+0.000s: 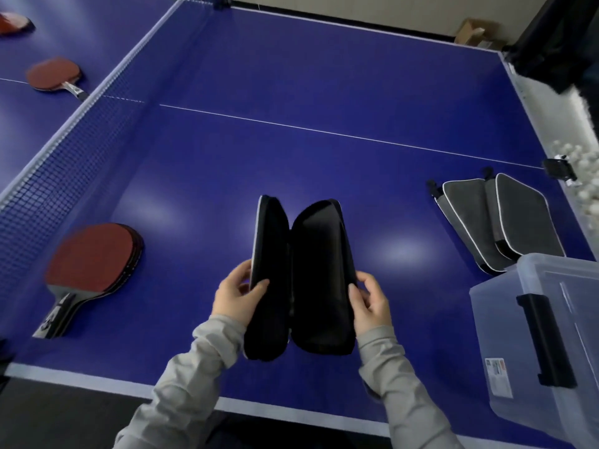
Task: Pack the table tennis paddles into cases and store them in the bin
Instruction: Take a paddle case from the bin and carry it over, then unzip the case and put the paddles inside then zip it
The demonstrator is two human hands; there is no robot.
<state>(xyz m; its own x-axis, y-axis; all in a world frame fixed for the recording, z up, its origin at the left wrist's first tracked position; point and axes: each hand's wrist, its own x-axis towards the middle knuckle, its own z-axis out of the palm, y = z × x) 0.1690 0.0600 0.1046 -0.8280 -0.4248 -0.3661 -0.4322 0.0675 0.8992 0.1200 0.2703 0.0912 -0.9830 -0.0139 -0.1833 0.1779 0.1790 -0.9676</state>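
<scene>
I hold a paddle case (299,277) unzipped and spread like a book above the blue table (324,92), its black lining facing me and nothing inside. My left hand (238,294) grips the left half's edge. My right hand (369,301) grips the right half's edge. A stack of red paddles (94,257) lies at the near left beside the net. Two grey cases (496,218) lie at the right. The clear plastic bin (544,335) with a black latch stands at the near right corner.
The net (84,121) runs diagonally across the left. Beyond it lie two more red paddles (55,74) (13,23). White balls (583,170) fill a trough past the table's right edge. A cardboard box (476,34) sits on the floor at the back.
</scene>
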